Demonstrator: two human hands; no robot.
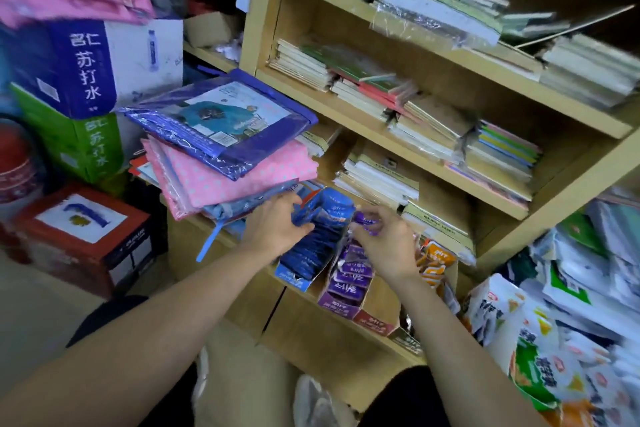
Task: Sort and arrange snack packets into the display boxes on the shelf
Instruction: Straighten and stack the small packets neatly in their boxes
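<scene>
Wooden shelves (249,28) fill the wall, and stacks of thin paper notebooks (426,135) lie on the upper boards. At the left, a blue and white cardboard box (86,62) sits on a green cardboard box (79,146), and a red cardboard box (83,239) stands lower down near them. Big white snack bags (540,357) are heaped at the right. A pile of flat plastic-wrapped packs (225,177), purple on top and pink with dots under it, rests on the low shelf.

Just beside that pile stand three small card display boxes in a row: a blue display box (294,276), a purple display box (341,302) and a red display box (374,321). Orange snack packets (436,260) stand to the right of them.

The left hand (273,229) curls round the small blue snack packets (329,211) at the back of the blue display box. The right hand (384,239) pinches a small purple snack packet (363,218) above the purple display box.
</scene>
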